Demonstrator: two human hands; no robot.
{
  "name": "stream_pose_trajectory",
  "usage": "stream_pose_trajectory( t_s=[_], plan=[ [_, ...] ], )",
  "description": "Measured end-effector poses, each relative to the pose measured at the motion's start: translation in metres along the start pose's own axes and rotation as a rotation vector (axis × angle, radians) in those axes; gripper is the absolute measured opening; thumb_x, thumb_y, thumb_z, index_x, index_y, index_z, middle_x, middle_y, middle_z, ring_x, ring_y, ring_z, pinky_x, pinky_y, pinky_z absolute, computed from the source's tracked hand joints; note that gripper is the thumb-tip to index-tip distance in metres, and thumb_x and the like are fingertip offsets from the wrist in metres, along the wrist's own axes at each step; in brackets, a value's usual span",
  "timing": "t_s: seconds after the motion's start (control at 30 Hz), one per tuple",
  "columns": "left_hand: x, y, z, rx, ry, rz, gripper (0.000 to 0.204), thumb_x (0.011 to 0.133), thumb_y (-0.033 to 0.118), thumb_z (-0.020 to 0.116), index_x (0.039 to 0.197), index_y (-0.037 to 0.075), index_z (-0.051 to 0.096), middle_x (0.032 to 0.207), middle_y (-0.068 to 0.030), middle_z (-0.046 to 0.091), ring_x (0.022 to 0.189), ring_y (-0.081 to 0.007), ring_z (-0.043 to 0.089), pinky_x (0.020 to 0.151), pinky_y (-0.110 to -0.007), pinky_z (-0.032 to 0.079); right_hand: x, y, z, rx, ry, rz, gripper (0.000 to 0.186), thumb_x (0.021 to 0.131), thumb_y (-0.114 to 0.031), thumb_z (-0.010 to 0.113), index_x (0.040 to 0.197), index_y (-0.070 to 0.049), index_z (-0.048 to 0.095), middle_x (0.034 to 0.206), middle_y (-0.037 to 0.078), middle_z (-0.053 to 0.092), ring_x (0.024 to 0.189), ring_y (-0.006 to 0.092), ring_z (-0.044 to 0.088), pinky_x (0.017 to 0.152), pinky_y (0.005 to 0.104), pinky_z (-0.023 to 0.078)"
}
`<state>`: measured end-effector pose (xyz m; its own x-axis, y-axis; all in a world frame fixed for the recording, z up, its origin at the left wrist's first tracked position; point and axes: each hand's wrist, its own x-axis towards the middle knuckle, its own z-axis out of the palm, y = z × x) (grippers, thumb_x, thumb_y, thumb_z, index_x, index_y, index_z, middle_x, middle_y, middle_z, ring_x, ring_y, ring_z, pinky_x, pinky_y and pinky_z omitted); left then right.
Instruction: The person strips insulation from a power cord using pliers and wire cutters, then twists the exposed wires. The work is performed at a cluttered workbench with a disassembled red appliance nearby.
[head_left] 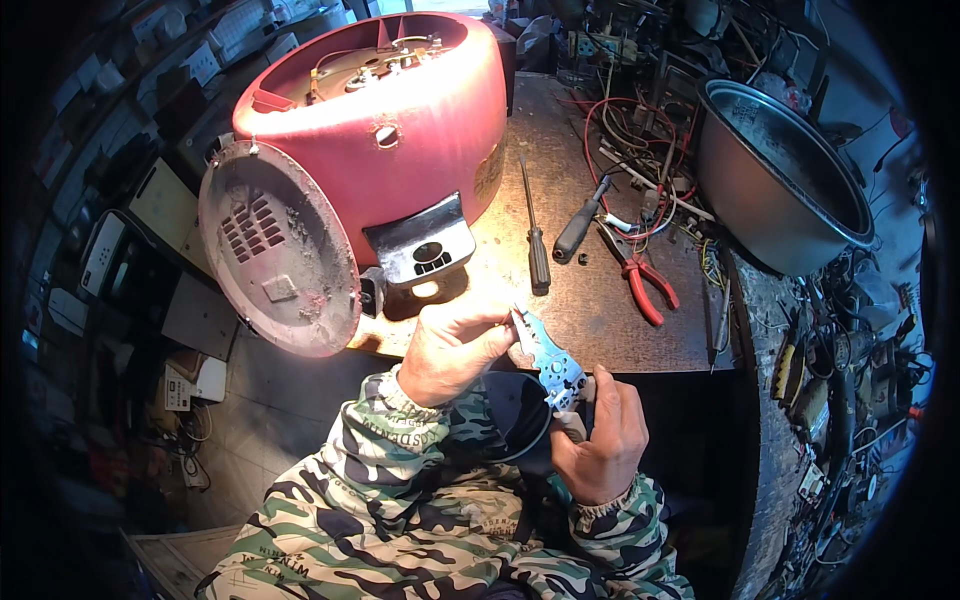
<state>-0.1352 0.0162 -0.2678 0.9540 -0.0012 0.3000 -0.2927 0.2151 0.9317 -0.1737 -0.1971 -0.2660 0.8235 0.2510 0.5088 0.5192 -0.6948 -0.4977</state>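
My right hand [605, 440] is closed around the handles of a blue wire stripper [555, 368], whose flat head with several round holes points up and left. My left hand [455, 350] pinches thumb and forefinger together at the tool's jaws; what lies between the fingertips is too small to make out. Beyond my hands, a red rice cooker body [400, 170] stands upside down on the table, its wiring exposed. Its dusty round bottom cover [285, 255] hangs at the left side. A silver-and-black panel [425, 245] sticks out at the front.
On the brown wooden table [590, 340] lie a long screwdriver [537, 240], a thicker dark-handled screwdriver [580, 225] and red-handled pliers [642, 280]. Tangled wires [650, 170] spread behind them. A grey inner pot [770, 200] leans at the right, beside heaped tools and parts.
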Motion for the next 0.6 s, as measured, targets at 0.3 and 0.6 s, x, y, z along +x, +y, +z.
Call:
stream_pose_trajectory(
  t_s=[0.3, 0.6],
  plan=[
    [-0.0012, 0.0024, -0.0015, 0.079, -0.003, -0.045, 0.018, 0.094, 0.008, 0.067, 0.104, -0.007, 0.071, 0.076, -0.0038, 0.067, 0.059, -0.004, 0.051, 0.052, -0.019, 0.04, -0.0011, 0.0001, 0.0019, 0.009, -0.014, 0.014, 0.072, 0.057, -0.002, 0.077, 0.124, 0.011, 0.054, 0.098, 0.02, 0.059, 0.088, 0.0361, 0.062, 0.074, 0.0412, 0.052],
    [-0.0018, 0.0073, -0.0005, 0.09, -0.025, -0.084, 0.017, 0.093, 0.005, 0.066, 0.105, -0.006, 0.071, 0.086, -0.0054, 0.068, 0.072, -0.0076, 0.057, 0.064, -0.023, 0.046, -0.0022, 0.0007, 0.0027, 0.02, -0.006, 0.011, 0.068, 0.058, -0.001, 0.076, 0.122, 0.01, 0.055, 0.093, 0.02, 0.06, 0.083, 0.036, 0.062, 0.071, 0.0418, 0.052]
  ],
)
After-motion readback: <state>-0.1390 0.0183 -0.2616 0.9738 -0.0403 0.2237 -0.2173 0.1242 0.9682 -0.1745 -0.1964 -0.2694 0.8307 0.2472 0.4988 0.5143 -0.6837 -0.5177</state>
